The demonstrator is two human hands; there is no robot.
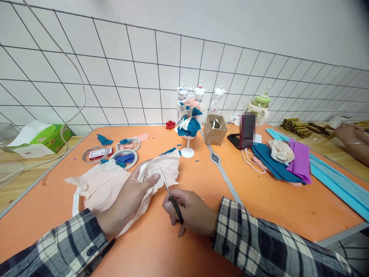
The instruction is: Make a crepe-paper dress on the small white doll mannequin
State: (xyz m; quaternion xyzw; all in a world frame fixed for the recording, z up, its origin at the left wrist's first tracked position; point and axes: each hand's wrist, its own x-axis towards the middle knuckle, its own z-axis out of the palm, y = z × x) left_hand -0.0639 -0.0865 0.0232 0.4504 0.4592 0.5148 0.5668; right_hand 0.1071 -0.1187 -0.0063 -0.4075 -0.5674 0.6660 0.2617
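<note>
The left hand (133,189) is closed around a sheet of thin, pale pink crinkled paper (100,184), its thumb pressed flat on top and its fingers tucked beneath. Part of the paper stands up past the thumb, while the rest spreads over the orange desk (207,182) behind the wrist. The right hand (190,209) is curled around the small black-handled metal scissors (176,209) — their blades point up and away, against the raised part of the paper; whether they are parted is hard to tell.

Just beyond the paper, to the left, lie three pale rings of tape (134,163) and a small red-and-white box (99,153), with teal paper scraps (105,140) near them. Farther back stands a small white dress form in ruffled teal, white and pink paper (189,125), next to an open brown paper box (215,131); white bust-shaped forms (200,92) stand behind. To the right, folded teal paper (273,167) bears a crumpled cream paper ball (281,152), beside a folded purple sheet (300,161) — another person's hand (347,134) shows at the far right edge
</note>
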